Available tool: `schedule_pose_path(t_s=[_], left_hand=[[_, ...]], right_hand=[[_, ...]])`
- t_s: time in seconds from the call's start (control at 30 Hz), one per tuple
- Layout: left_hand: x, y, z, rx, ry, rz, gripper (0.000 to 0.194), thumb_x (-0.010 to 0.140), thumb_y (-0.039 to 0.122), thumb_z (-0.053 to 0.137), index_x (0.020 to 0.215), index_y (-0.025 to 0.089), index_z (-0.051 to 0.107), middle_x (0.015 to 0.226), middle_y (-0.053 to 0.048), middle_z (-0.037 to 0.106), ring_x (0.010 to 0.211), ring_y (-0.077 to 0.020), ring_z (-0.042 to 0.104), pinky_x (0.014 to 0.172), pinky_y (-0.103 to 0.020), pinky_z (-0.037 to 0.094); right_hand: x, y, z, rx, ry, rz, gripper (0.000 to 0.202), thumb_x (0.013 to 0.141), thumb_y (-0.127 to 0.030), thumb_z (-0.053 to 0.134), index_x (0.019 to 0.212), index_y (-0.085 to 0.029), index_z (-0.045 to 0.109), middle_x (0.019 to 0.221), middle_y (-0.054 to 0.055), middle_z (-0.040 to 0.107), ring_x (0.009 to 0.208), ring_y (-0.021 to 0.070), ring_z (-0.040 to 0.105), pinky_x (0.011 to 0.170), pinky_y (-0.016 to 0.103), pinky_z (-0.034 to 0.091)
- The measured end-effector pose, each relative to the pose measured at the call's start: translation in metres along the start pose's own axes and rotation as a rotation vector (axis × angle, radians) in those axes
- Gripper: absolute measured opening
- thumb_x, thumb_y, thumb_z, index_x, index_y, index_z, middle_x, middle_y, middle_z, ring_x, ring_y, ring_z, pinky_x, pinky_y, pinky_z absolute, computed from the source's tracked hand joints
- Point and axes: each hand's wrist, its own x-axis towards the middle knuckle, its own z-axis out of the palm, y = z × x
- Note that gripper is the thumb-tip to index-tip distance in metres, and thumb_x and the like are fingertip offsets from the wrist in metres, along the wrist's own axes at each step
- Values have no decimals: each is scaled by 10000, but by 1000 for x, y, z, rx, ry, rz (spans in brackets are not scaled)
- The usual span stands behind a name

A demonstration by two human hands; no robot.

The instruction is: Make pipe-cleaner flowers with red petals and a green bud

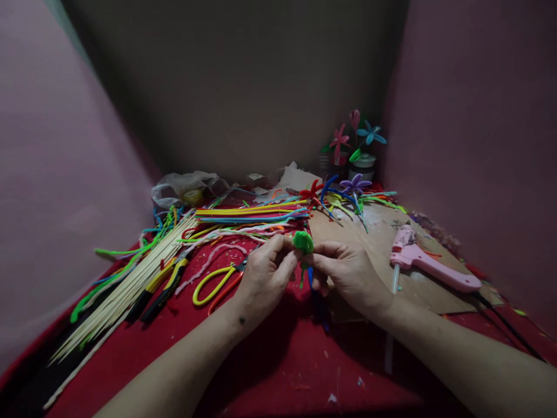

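Both hands meet in the middle of the view around a small bent green pipe cleaner piece (303, 241). My left hand (268, 270) pinches its left side between thumb and fingers. On the other side, my right hand (348, 270) has its fingertips closed on the same piece. A thin green end hangs below the fingertips. Under the right hand, dark blue pipe cleaner (321, 313) shows, partly hidden. Scissors with yellow and orange handles (213, 285) lie just left of my left hand, their blades partly covered by it.
Yellow-black pliers (165, 287) and a bundle of wooden sticks (126, 290) lie left. Pipe cleaners (252, 212) spread behind the hands. At right, a pink glue gun (413, 255) with a trailing cord rests on a brown board (369, 244). Pipe cleaner flowers (369, 133) stand at the back.
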Motion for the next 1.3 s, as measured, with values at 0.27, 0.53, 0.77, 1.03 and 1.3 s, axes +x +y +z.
schedule_pose_path(t_s=[0.27, 0.53, 0.77, 1.03, 1.3], left_hand=[[3, 2, 2, -114, -20, -154, 114, 808, 252, 506, 743, 165, 540, 541, 48, 514, 438, -78, 454, 439, -202, 370], [4, 2, 1, -173, -78, -138, 99, 801, 243, 509, 744, 164, 530, 536, 53, 509, 414, -68, 437, 428, -202, 362], [18, -3, -19, 18, 58, -119, 104, 790, 263, 518, 752, 171, 547, 519, 57, 486, 421, -74, 404, 434, -200, 325], [28, -23, -33, 594, -314, -161, 213, 722, 326, 562, 576, 174, 592, 508, 22, 523, 466, -103, 422, 465, -224, 242], [28, -21, -32, 504, -295, -333, 258, 711, 293, 510, 486, 167, 513, 431, 32, 455, 400, -89, 388, 410, -216, 194]], right_hand=[[4, 2, -4, 63, -113, 67, 279, 707, -306, 606, 911, -129, 678, 442, -24, 592, 332, 74, 471, 361, 184, 373], [7, 5, -7, 117, -162, 118, 221, 734, -272, 598, 885, -125, 662, 429, -29, 581, 311, 56, 445, 327, 151, 308], [17, -3, -18, 234, -103, 95, 111, 721, -254, 643, 729, -146, 619, 460, -15, 587, 358, 75, 502, 344, 164, 372], [34, -18, -23, 293, 6, 39, 94, 658, -150, 663, 649, -156, 570, 480, -18, 568, 402, 94, 545, 330, 175, 383], [29, -4, -23, 293, 15, 77, 103, 674, -193, 653, 624, -155, 571, 442, -10, 572, 369, 85, 521, 321, 165, 369]])
